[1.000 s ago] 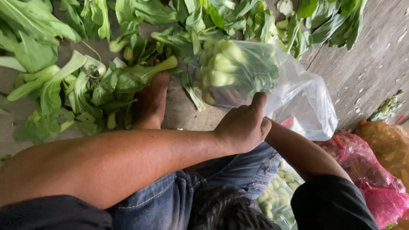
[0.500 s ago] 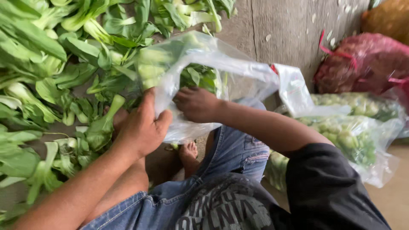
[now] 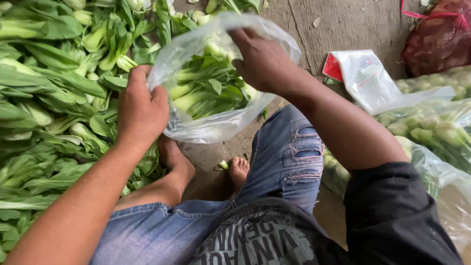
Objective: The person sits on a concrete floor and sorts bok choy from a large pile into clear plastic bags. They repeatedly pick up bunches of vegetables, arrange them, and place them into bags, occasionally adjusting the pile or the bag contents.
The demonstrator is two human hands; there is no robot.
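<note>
Holding a clear plastic bag (image 3: 216,122) stuffed with green bok choy (image 3: 206,91), the person's hands grip its mouth from both sides: the left hand (image 3: 141,110) is closed on the near-left edge of the film, the right hand (image 3: 262,61) pinches the far rim. The bagging step looks nearly finished; closing it would call for gathering the film together. Left of the left hand lies a loose heap of bok choy (image 3: 49,98); right of the right arm sit more filled bags (image 3: 431,132) and a red mesh sack (image 3: 436,39).
</note>
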